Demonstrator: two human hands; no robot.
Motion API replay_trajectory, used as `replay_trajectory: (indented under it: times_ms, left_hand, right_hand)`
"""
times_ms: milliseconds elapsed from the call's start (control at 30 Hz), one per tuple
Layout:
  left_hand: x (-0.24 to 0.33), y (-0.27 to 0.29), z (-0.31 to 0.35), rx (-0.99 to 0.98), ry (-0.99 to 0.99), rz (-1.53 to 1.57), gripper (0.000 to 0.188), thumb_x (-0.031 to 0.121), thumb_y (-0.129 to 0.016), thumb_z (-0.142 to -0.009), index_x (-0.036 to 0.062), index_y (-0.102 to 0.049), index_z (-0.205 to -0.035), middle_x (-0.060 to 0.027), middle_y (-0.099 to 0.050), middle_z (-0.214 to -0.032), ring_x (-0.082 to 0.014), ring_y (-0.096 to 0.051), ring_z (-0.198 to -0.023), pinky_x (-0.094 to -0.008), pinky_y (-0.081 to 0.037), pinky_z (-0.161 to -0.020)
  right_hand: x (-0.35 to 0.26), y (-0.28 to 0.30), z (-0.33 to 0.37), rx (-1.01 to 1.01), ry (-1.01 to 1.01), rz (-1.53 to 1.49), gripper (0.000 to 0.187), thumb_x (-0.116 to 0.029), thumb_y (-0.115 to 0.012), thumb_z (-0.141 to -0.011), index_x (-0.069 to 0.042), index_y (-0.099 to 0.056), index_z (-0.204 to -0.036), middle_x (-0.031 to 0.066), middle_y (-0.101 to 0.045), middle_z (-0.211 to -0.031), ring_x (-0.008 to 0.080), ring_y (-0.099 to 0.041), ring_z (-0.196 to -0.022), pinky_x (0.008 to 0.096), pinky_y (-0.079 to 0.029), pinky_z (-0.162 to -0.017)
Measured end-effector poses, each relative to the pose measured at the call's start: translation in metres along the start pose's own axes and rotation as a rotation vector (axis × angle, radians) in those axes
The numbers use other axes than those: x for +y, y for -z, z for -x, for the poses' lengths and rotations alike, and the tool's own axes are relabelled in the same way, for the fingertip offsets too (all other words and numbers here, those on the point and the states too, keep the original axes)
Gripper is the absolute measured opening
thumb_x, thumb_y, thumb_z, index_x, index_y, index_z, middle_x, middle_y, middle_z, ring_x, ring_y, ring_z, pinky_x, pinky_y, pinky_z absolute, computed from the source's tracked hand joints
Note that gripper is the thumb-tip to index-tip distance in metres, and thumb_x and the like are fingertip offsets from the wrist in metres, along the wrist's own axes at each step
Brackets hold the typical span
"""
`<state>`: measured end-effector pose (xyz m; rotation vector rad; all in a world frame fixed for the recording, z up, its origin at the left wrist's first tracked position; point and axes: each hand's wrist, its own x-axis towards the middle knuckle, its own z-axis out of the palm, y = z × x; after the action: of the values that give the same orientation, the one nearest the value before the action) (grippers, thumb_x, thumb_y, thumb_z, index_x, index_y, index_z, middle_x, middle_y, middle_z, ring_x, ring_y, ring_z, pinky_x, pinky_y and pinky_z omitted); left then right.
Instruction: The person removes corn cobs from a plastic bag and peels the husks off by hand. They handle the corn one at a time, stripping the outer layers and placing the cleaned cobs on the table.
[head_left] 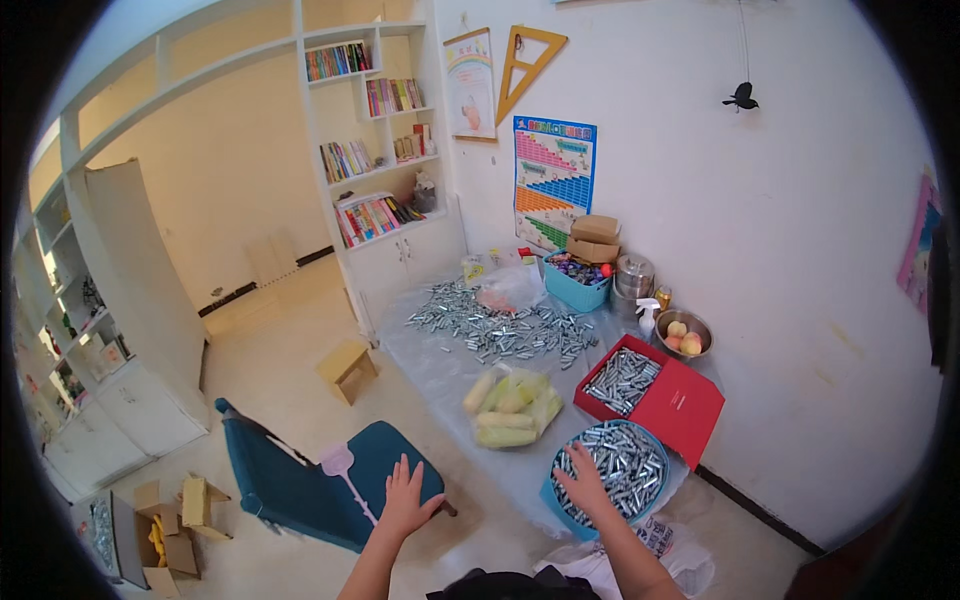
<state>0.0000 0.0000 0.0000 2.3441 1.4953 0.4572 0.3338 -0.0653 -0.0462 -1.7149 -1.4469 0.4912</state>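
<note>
The right hand's grip (583,485) was open, thumb and fingers parted over the nine-o'clock side of a round blue tub (549,495), and I saw nothing held in it. From where I stood I couldn't tell whether its fingertips met the silver metal cylinders (632,468) that filled the tub. The left hand (405,500) was out at nine o'clock from the tub, fingers spread wide and empty, above the seat of a dark blue chair (375,446) where a pink fly swatter (338,461) lay.

The tub stood at the near end of the plastic-covered desk (435,376). At twelve o'clock from it sat an open red box (682,402), its tray heaped with more such cylinders. A bag of corn (512,408) lay at ten o'clock, and a loose spread of cylinders (500,325) at eleven.

To my eye, good handling here meant coming in from above with the fingers slightly curled, so that the smooth pieces would settle into the palm rather than roll off. A modest handful seemed wiser than a heaped one, since the tub was filled close to its rim. The free left hand would have served best steadying the tub's nine-o'clock wall, with the wrist clear of the corn bag.
</note>
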Motion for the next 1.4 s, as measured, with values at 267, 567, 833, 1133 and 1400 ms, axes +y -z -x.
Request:
replay_trajectory:
  times_ms: [267,567,833,1133,1400]
  left_hand:
    - [-0.026,-0.1,-0.151,-0.35,-0.082,0.493,0.065,0.038,-0.06,-0.079,-0.0032,-0.04,-0.126,-0.0295,-0.04,-0.126,-0.039,-0.039,-0.119,-0.0408,-0.03,-0.1]
    - [0.017,-0.128,-0.388,-0.7,0.216,1.116,0.045,0.033,-0.063,-0.081,-0.0025,-0.051,-0.105,-0.0128,-0.058,-0.101,-0.0166,-0.053,-0.092,-0.0303,-0.043,-0.082]
    - [-0.03,-0.112,-0.406,-1.031,0.184,1.224,0.023,0.027,-0.061,-0.083,0.0044,-0.056,-0.083,0.0011,-0.049,-0.061,-0.0107,-0.049,-0.055,-0.0257,-0.044,-0.058]
    - [-0.017,-0.015,-0.44,-0.671,0.05,1.211,0.024,0.023,-0.059,-0.085,0.0021,-0.064,-0.095,0.0038,-0.048,-0.057,-0.0045,-0.044,-0.05,-0.0208,-0.039,-0.05]
    - [-0.024,0.009,-0.47,-0.445,0.085,1.135,0.021,0.021,-0.06,-0.083,0.0043,-0.065,-0.094,0.005,-0.05,-0.06,-0.0037,-0.041,-0.052,-0.0187,-0.034,-0.047]
  right_hand:
    - [0.03,-0.049,-0.045,-0.187,-0.144,0.013,0.053,-0.023,-0.06,-0.079,-0.003,-0.043,-0.125,0.0215,-0.04,-0.13,0.0343,-0.04,-0.119,0.0356,-0.033,-0.099]
    - [0.011,-0.078,-0.245,-0.016,-0.174,0.012,0.05,-0.015,-0.055,-0.081,-0.004,-0.041,-0.127,0.0203,-0.043,-0.127,0.0327,-0.04,-0.119,0.0352,-0.032,-0.099]
    - [0.018,-0.128,-0.321,-0.401,-0.224,0.297,0.037,-0.021,-0.055,-0.08,-0.006,-0.054,-0.113,0.016,-0.062,-0.097,0.0361,-0.054,-0.097,0.0366,-0.04,-0.09]
    - [0.045,-0.061,-0.309,0.499,-0.566,-1.018,0.02,-0.023,-0.057,-0.083,-0.004,-0.061,-0.083,-0.0001,-0.048,-0.059,0.0076,-0.039,-0.045,0.0226,-0.031,-0.041]
    - [-0.009,-0.009,-0.278,0.611,-0.445,-1.002,0.012,-0.016,-0.058,-0.085,-0.004,-0.058,-0.085,-0.0007,-0.05,-0.062,0.0052,-0.038,-0.048,0.019,-0.028,-0.042]
